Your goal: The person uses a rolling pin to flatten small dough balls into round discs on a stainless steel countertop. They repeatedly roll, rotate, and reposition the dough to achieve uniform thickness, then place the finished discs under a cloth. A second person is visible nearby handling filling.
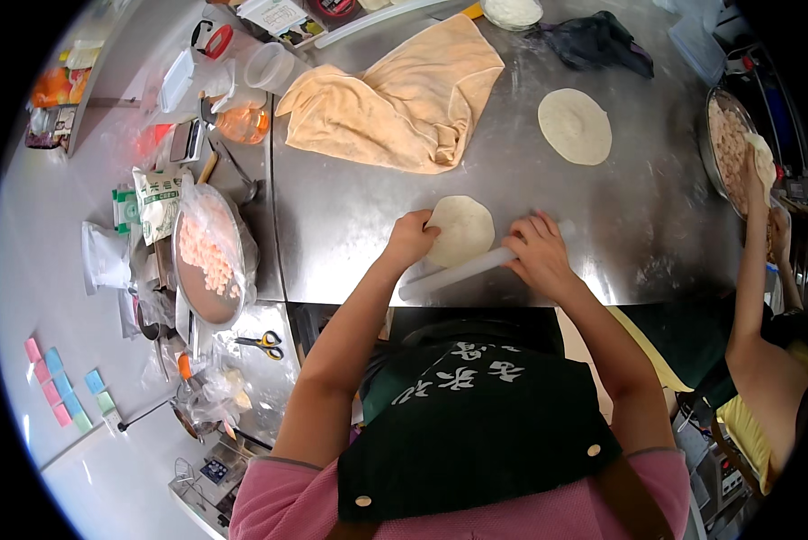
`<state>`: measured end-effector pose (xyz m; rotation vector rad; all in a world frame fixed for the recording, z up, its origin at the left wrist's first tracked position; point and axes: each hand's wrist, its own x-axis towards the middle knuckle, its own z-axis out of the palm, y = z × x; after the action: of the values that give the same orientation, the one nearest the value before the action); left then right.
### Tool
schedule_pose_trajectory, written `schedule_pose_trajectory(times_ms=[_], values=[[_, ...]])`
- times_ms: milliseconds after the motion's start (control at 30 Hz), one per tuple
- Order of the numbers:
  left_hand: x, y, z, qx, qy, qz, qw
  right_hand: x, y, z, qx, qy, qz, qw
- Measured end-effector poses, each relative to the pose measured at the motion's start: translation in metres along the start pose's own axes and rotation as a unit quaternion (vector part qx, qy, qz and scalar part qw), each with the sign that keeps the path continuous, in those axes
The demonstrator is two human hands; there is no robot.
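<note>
A flat, round sheet of pale dough [463, 231] lies before me on the steel worktop [350, 236]. My left hand [412, 237] pinches its left edge between thumb and fingers. Under my right hand [537, 250] is the right part of a white rolling pin [454, 273], the fingers stretched over it. The pin slants up to the right along the lower edge of the dough, its left end near the table's front edge. Farther off to the right lies a second dough round [574, 127], apart from both hands.
A tan cloth [404, 101] lies crumpled at the back. On the left are a bowl of pink cubes [204, 253], an orange spray bottle [242, 125] and scissors [262, 344]. At right, a co-worker's hand [755, 175] holds dough beside a bowl of filling [728, 145].
</note>
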<state>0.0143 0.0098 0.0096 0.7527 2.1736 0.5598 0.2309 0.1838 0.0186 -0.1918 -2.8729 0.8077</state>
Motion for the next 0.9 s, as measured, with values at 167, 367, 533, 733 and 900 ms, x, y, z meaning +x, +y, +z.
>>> schedule_pose_trajectory(times_ms=[167, 367, 533, 733, 900], values=[[0.001, -0.015, 0.003, -0.167, -0.038, -0.035, 0.985, 0.039, -0.002, 0.024, -0.037, 0.012, 0.0, 0.999], [-0.003, -0.02, 0.009, -0.334, 0.009, -0.048, 0.941, 0.019, -0.02, 0.057, -0.091, 0.039, 0.13, 0.987], [0.012, -0.014, 0.002, -0.375, 0.024, -0.074, 0.924, 0.094, -0.022, 0.067, -0.112, 0.055, 0.162, 0.979], [0.018, 0.0, -0.013, -0.152, -0.066, -0.05, 0.985, 0.022, -0.024, 0.058, -0.045, 0.046, 0.098, 0.993], [0.001, 0.03, -0.009, 0.101, 0.012, 0.087, 0.991, -0.028, -0.011, 0.038, -0.059, 0.001, 0.023, 0.998]])
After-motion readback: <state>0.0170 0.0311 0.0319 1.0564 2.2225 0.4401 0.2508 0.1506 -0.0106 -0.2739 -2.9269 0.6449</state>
